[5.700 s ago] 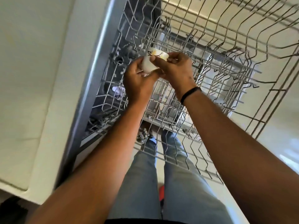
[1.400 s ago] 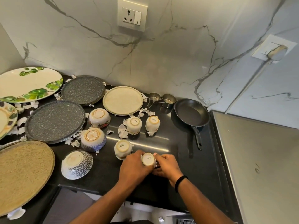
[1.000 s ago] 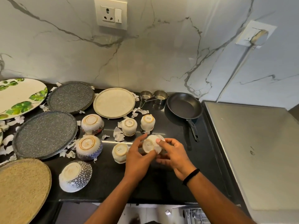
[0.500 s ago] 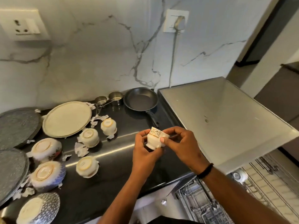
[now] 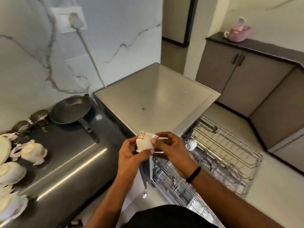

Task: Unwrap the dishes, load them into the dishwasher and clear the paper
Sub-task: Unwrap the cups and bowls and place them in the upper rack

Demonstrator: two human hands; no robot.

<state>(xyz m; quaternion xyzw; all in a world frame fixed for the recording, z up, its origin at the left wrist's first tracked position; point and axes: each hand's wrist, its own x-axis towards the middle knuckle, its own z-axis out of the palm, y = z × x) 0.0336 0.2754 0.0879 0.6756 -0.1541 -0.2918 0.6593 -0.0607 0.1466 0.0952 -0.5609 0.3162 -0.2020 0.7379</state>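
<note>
A small white cup (image 5: 144,142) with a gold pattern is held in the air between both hands, just past the counter's right end. My left hand (image 5: 131,152) grips it from below and the left. My right hand (image 5: 169,145) pinches its right side. Beneath and to the right, the dishwasher's wire rack (image 5: 227,145) is pulled out, with one white cup (image 5: 190,144) lying in it. Upturned cups (image 5: 33,151) and paper scraps (image 5: 14,153) sit on the black counter (image 5: 69,162) at left.
A black frying pan (image 5: 70,111) and two metal measuring cups (image 5: 38,115) stand at the back of the counter. The dishwasher's grey top (image 5: 156,99) lies right of the counter. Grey cabinets (image 5: 238,79) with a pink object (image 5: 238,32) on top stand at far right.
The cup was lifted off the counter and carried right toward the dishwasher. My view has swung right, so the plates and bowls have left the frame.
</note>
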